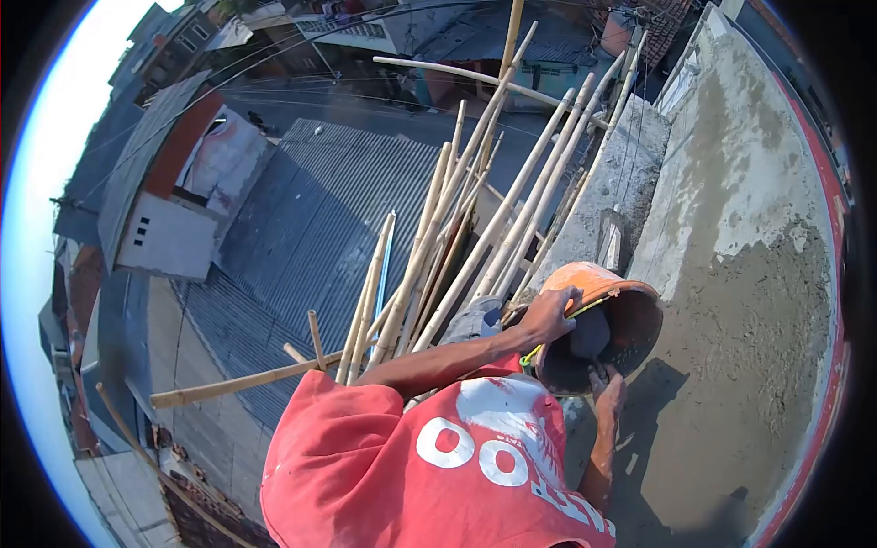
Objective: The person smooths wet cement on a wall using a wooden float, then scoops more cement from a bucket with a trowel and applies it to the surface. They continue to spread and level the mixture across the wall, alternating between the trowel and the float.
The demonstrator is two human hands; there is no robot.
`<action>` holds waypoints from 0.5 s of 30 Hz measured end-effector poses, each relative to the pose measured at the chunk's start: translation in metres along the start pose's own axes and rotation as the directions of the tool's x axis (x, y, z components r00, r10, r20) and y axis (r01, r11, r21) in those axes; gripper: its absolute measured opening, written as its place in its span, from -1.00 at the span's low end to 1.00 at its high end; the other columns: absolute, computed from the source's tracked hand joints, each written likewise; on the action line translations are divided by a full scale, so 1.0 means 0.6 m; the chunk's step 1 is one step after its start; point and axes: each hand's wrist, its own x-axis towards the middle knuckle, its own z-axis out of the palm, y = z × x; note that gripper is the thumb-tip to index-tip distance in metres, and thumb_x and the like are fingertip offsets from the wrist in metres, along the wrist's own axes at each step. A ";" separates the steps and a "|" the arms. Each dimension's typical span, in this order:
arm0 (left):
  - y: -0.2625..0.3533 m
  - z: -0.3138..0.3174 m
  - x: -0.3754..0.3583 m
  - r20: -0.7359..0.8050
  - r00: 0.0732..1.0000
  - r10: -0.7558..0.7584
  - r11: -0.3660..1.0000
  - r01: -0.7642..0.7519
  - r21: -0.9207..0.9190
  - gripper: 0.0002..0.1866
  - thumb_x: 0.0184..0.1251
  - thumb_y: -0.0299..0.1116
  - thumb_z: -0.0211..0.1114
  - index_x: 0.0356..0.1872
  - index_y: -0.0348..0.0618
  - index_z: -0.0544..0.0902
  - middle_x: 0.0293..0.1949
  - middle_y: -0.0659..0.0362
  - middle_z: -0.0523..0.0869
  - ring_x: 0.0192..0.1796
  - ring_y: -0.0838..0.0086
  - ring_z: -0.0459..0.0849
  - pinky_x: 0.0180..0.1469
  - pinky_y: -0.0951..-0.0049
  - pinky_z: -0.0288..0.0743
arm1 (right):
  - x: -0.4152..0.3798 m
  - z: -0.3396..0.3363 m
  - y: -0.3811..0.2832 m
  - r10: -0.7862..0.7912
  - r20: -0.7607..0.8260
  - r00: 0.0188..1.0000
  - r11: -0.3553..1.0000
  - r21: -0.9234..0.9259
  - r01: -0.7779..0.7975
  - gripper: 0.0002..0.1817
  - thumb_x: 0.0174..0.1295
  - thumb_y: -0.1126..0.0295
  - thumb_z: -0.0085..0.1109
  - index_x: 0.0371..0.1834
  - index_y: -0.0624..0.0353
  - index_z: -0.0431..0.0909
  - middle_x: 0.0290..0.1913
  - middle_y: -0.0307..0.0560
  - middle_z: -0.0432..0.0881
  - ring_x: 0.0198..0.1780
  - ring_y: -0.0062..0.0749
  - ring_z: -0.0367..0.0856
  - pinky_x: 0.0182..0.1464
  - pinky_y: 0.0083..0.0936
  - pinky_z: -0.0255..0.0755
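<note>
An orange bucket (581,275) is tipped on its side in front of me, with its mouth toward the plastered wall and a yellow handle (589,309) across its near side. My left hand (547,316) is closed on the bucket's rim. My right hand (607,385) grips a trowel (590,334) by its handle at the lower edge of the mouth. The trowel's grey blade reaches into the dark inside of the bucket. Wet grey mortar (749,338) covers part of the wall surface to the right.
Several bamboo poles (429,247) rise close beyond my left arm. A rough concrete ledge (630,151) runs along the wall's left side. Far below lie a corrugated roof (338,183) and neighbouring houses. Thin wires cross the upper part of the view.
</note>
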 end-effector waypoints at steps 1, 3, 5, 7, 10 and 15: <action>0.009 -0.017 -0.001 0.019 0.998 -0.062 0.997 0.061 0.045 -0.61 -0.13 -0.47 0.33 -0.17 -0.21 0.50 -0.03 -0.07 0.62 0.00 0.00 0.58 0.07 0.15 0.43 | -0.010 -0.012 0.001 0.077 0.020 0.997 0.983 0.164 -0.079 -0.66 -0.01 0.22 0.33 -0.21 0.19 0.60 -0.43 0.11 0.64 -0.33 -0.02 0.64 -0.31 -0.26 0.41; -0.020 -0.005 0.002 -0.020 1.000 0.001 0.998 0.000 0.069 -0.58 -0.11 -0.42 0.36 -0.14 -0.25 0.50 -0.03 -0.13 0.62 0.00 0.02 0.59 0.07 0.20 0.43 | -0.008 -0.039 -0.037 0.125 0.071 0.990 0.990 0.057 -0.129 -0.69 0.05 0.10 0.27 -0.41 0.12 0.53 -0.57 -0.01 0.56 -0.44 -0.02 0.57 -0.39 -0.25 0.34; -0.014 -0.020 0.001 -0.055 0.996 -0.067 0.998 0.067 -0.002 -0.64 -0.13 -0.46 0.34 -0.21 -0.28 0.51 -0.09 -0.08 0.66 -0.08 0.02 0.63 -0.03 0.21 0.48 | -0.010 -0.050 -0.047 0.172 -0.029 0.985 0.973 -0.151 -0.174 -0.70 0.04 0.09 0.25 -0.41 0.09 0.50 -0.51 0.04 0.53 -0.41 0.04 0.52 -0.37 -0.26 0.34; -0.034 -0.028 0.004 -0.057 0.988 -0.145 0.989 0.144 -0.024 -0.60 -0.15 -0.42 0.38 -0.19 -0.28 0.55 -0.20 -0.10 0.69 -0.18 0.18 0.69 -0.09 0.33 0.50 | -0.006 -0.058 -0.041 0.254 0.024 0.967 0.959 -0.138 -0.249 -0.70 0.03 0.08 0.22 -0.39 0.08 0.53 -0.46 0.05 0.57 -0.33 0.03 0.57 -0.34 -0.22 0.37; -0.112 -0.018 0.012 -0.138 0.980 -0.146 0.969 0.113 -0.221 -0.59 -0.16 -0.48 0.38 -0.17 -0.36 0.56 -0.24 -0.01 0.69 -0.16 0.31 0.66 -0.02 0.43 0.45 | 0.003 -0.062 -0.031 0.202 0.054 0.978 0.974 -0.117 -0.194 -0.67 0.04 0.01 0.19 -0.36 0.05 0.58 -0.44 0.03 0.61 -0.31 -0.01 0.60 -0.32 -0.21 0.40; -0.087 -0.052 0.013 -0.029 0.961 -0.276 0.792 0.211 -0.572 -0.63 -0.11 -0.70 0.25 -0.17 -0.33 0.50 -0.24 0.17 0.63 -0.23 0.52 0.59 -0.10 0.59 0.45 | 0.028 -0.121 -0.069 0.162 0.026 0.986 0.978 -0.139 -0.157 -0.62 0.01 -0.01 0.23 -0.28 0.05 0.61 -0.44 0.06 0.62 -0.31 0.04 0.61 -0.23 -0.15 0.43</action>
